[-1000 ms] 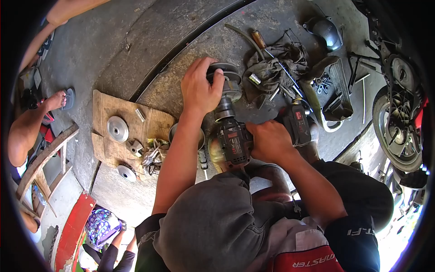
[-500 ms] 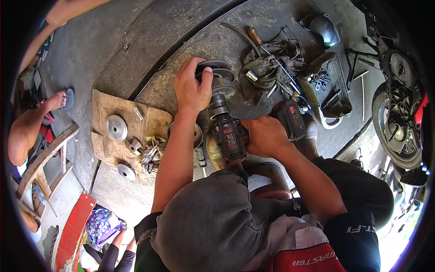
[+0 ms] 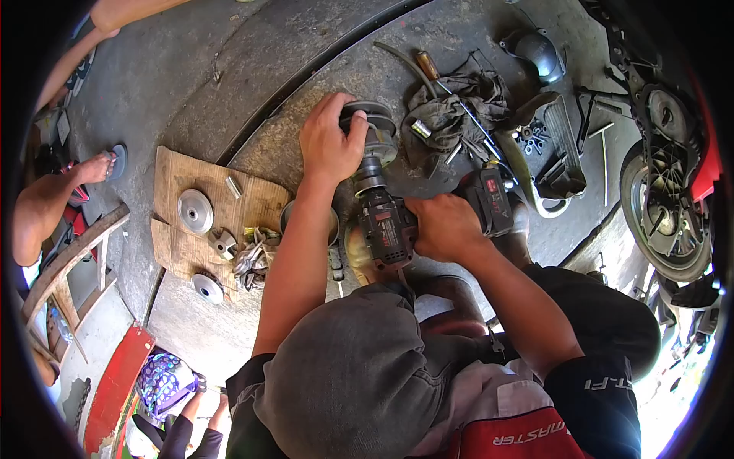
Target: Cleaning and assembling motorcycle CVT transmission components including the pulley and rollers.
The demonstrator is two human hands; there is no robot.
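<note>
My left hand is wrapped round a dark pulley assembly, thumb across its rim. The nose of a cordless impact wrench points into the assembly's near side, its socket against the hub. My right hand grips the wrench's handle, with the battery pack beyond the knuckles; its trigger finger is partly hidden. Left of my left forearm lies a brown board bearing a silver disc, a metal sleeve and a cam-like part. Another disc sits by its near edge.
A dark rag with a wooden-handled screwdriver lies ahead to the right, beside a dark tray holding nuts and sockets. A motorcycle wheel stands far right. At left are another person's leg and a wooden frame.
The view has shifted slightly. Both hands keep their grips, and the wrench stays against the pulley assembly, almost in the same place.
</note>
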